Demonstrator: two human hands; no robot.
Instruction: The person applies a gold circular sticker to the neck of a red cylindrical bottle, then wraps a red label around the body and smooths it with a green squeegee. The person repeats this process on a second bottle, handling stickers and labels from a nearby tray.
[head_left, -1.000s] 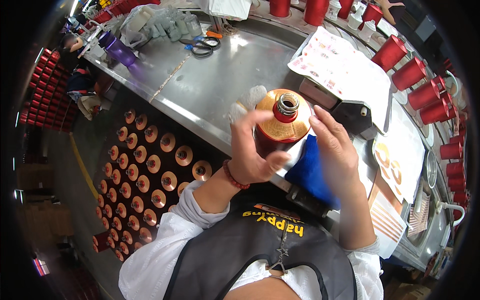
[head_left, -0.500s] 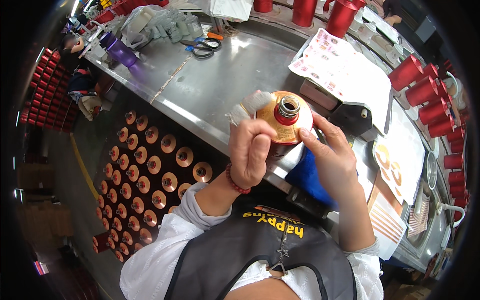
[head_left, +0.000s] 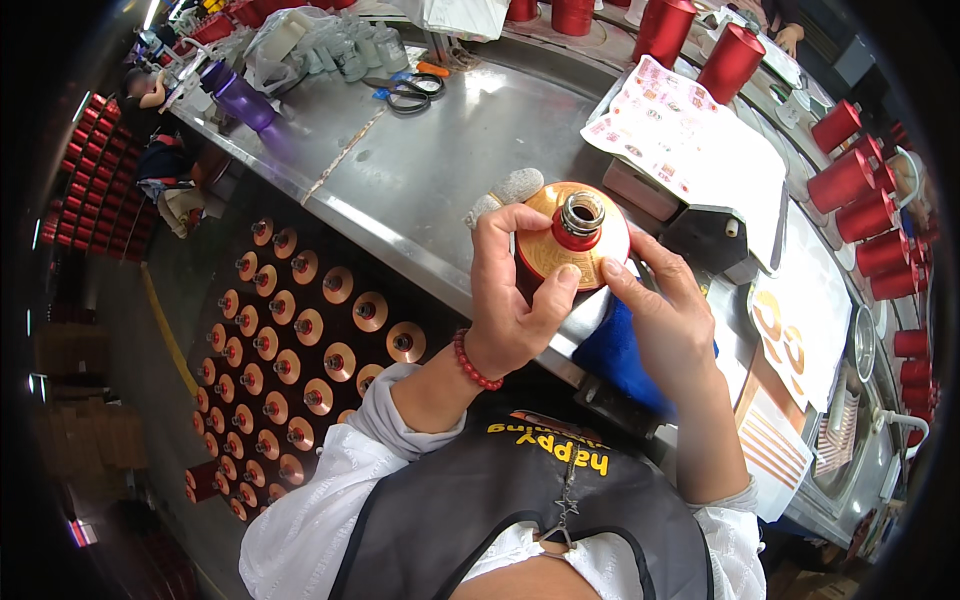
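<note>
A red bottle with a gold shoulder [head_left: 548,253] and an uncapped glass neck stands at the table's near edge between my two hands. My left hand [head_left: 508,305] grips its left side, with the thumb pressed on the gold label-like surface and the index finger bent over the shoulder. Whitish wrapping [head_left: 519,185] shows at the far side of the left fingers; it looks like covered fingertips. My right hand [head_left: 668,305] holds the bottle from the right, thumb on the shoulder's edge and the other fingers partly hidden behind.
Scissors [head_left: 408,95] and a purple bottle [head_left: 238,97] lie toward the back left. A box under printed sheets [head_left: 650,120] stands behind my right hand. Blue cloth [head_left: 625,355] hangs below it. Several gold-shouldered bottles [head_left: 308,328] stand at lower left; red cups [head_left: 865,215] line the right.
My left thumb has come down onto the gold shoulder and the left fingers have shifted around it. The right hand keeps its hold. Red cups along the back right have moved along.
</note>
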